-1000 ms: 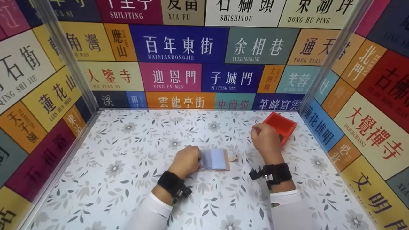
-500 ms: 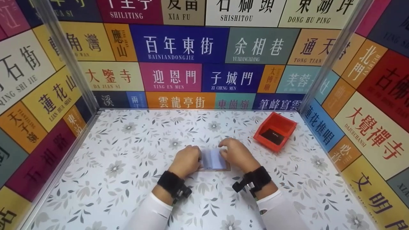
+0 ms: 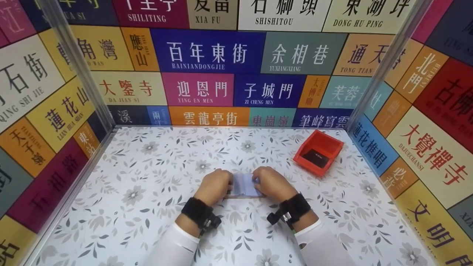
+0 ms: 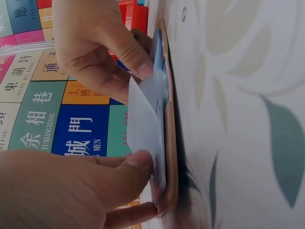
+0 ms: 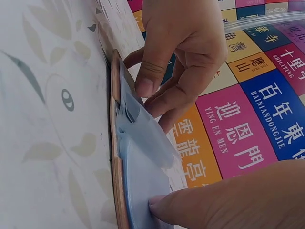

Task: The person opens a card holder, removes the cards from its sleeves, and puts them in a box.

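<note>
A card holder [image 3: 244, 184] lies spread flat on the table, with clear bluish plastic sleeves [image 4: 145, 117] inside a brown cover [image 5: 116, 102]. At its left side my left hand [image 3: 216, 185] pinches the sleeves between thumb and fingers. My right hand [image 3: 275, 183] grips the right side; its thumb [image 5: 167, 207] lies on the sleeve surface in the right wrist view. One sleeve stands partly lifted between the two hands in the left wrist view. The right hand hides the holder's strap in the head view.
A red bin [image 3: 335, 142] stands at the back right, with a flat black piece [image 3: 313, 157] bearing small white marks in it. Panels with street names [image 3: 207, 51] wall in the flower-patterned table [image 3: 166, 229] at the back and both sides.
My right hand has come from over the red bin to the card holder's right side and now grips it. The left hand has stayed in place.
</note>
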### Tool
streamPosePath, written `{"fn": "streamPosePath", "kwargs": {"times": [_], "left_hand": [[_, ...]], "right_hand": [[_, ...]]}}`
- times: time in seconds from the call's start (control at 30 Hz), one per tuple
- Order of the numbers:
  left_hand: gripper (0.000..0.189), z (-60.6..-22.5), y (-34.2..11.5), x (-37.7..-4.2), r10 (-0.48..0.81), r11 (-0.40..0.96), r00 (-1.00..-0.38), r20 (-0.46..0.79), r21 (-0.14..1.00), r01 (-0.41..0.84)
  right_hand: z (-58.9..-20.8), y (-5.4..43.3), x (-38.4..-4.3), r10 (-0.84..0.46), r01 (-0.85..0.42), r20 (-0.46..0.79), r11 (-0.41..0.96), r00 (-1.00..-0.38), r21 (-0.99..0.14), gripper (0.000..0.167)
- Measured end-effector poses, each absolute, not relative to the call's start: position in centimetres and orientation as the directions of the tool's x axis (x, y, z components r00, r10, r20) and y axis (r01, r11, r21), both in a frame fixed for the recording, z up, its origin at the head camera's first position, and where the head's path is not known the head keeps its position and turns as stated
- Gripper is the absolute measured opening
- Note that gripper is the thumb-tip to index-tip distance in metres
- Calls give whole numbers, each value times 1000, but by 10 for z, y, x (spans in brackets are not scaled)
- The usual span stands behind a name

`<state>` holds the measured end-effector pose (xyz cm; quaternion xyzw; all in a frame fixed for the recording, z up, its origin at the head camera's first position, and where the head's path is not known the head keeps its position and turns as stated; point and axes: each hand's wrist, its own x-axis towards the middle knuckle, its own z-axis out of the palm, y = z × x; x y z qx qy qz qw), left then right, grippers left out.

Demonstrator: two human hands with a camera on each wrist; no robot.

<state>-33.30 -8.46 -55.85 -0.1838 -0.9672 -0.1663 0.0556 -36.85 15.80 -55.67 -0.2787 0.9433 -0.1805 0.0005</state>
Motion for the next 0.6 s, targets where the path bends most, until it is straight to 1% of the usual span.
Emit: {"fn": "streamPosePath", "kwargs": {"times": [0.2,0.4,0.6], "left_hand": [[13,-560,-85,-331,342,868,-917,205,306,392],[13,-559,-84,-331,348,871,-914,210,288,398],[15,-561,-84,-333,346,876,-913,217,274,397]], "right_hand": [[-557,158,-368,-495,-487,79,792,-865,-367,14],[-557,158,-369,-494,-484,78,790,-866,-376,13],[-557,159,-369,-481,-465,62,798,-875,-384,15]]}}
